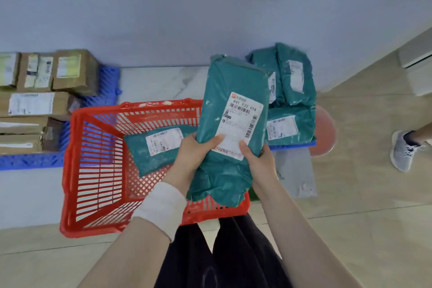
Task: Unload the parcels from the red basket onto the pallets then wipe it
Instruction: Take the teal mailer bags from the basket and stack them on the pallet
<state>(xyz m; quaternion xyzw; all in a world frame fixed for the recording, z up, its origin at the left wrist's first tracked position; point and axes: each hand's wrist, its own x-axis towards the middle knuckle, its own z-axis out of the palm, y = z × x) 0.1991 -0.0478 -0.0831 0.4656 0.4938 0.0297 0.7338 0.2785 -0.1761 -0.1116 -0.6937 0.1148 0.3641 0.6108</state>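
A red plastic basket (93, 170) stands on the floor in front of me. Both hands hold a teal parcel (224, 91) with a white label upright above the basket's right side. My left hand (194, 152) grips its lower left edge, and my right hand (257, 159) grips its lower right edge. One more teal parcel (152, 152) lies flat inside the basket. Several teal parcels (292, 100) are stacked on a blue pallet (292, 146) at the right.
Brown cardboard boxes (39, 93) are piled on a blue pallet (28, 161) at the left. A pale wall runs behind. A grey cloth (294, 173) lies on the floor right of the basket. Another person's foot in a grey shoe (404, 149) is at the far right.
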